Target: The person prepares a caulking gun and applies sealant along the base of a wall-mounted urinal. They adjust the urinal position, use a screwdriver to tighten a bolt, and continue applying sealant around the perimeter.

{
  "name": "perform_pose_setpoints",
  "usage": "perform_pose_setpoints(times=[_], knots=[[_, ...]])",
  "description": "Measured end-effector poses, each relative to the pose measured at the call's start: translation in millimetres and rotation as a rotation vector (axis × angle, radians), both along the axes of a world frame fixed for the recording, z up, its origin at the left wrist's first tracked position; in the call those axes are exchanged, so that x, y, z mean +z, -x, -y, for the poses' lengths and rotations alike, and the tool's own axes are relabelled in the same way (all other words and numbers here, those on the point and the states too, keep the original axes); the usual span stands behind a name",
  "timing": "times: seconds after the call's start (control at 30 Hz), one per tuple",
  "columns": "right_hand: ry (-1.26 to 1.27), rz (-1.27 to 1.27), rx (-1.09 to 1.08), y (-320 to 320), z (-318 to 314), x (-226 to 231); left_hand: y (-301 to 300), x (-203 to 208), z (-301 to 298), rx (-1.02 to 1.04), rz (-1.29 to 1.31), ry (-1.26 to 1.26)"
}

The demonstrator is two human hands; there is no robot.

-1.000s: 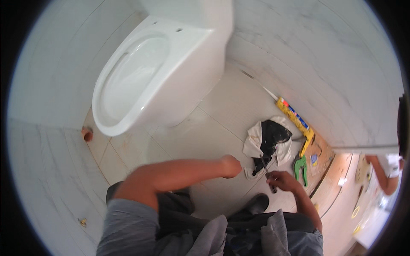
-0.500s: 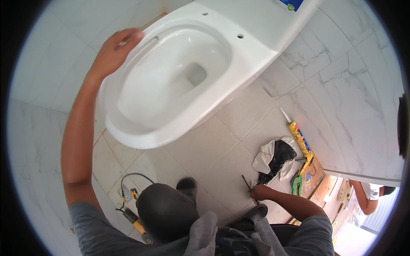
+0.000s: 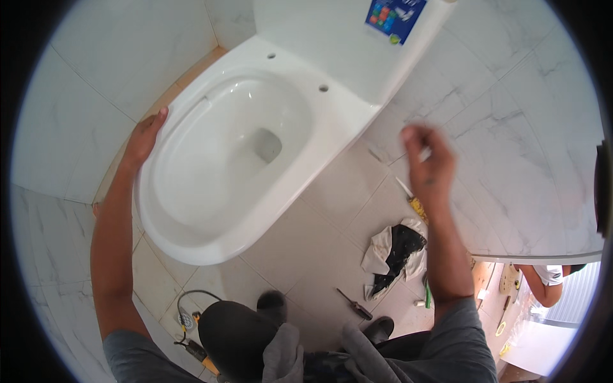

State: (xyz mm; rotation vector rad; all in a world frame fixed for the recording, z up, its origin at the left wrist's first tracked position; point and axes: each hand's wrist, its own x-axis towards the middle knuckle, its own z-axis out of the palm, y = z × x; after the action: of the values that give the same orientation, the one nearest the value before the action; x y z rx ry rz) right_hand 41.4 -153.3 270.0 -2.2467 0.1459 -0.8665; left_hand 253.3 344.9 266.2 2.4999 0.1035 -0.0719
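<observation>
Head view, toilet [image 3: 236, 153], diagonal, pointing lower-left

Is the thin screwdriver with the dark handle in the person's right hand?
No, the thin, dark-handled screwdriver lies on the pale tiled floor, clearly apart from the person's right hand.

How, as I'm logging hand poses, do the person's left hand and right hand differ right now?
The left hand rests against the outer edge of the white toilet, while the right hand appears clear of it, raised in front of the marbled wall. The left hand looks fairly sharp; the right hand is blurred. The right hand's fingers curl toward its thumb, while the left hand follows the rim. Both are bare, with no tool visible.
</observation>
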Motion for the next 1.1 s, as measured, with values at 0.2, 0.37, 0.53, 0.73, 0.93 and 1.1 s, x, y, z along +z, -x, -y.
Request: perform_pose_setpoints(times=[0.2, 0.37, 0.53, 0.73, 0.93, 1.1], knots=[[0.378, 0.398, 0.166, -92, 24, 169, 9, 10, 1, 0.059, -0.002, 0.123], [0.456, 0.389, 0.097, -125, 34, 150, -8, 9, -11, -0.011, -0.044, 0.130], [0.168, 0.467, 0.354, -132, 39, 145, -4, -2, -29, -0.056, -0.131, 0.001], [0.282, 0.369, 0.216, -113, 34, 161, 0, -12, -30, 0.015, -0.042, 0.020], [0.196, 0.466, 0.234, -124, 31, 151, 5, -4, -30, 0.028, -0.033, -0.019], [0.313, 0.349, 0.179, -112, 30, 163, 1, -9, -32, 0.074, -0.069, -0.010]])
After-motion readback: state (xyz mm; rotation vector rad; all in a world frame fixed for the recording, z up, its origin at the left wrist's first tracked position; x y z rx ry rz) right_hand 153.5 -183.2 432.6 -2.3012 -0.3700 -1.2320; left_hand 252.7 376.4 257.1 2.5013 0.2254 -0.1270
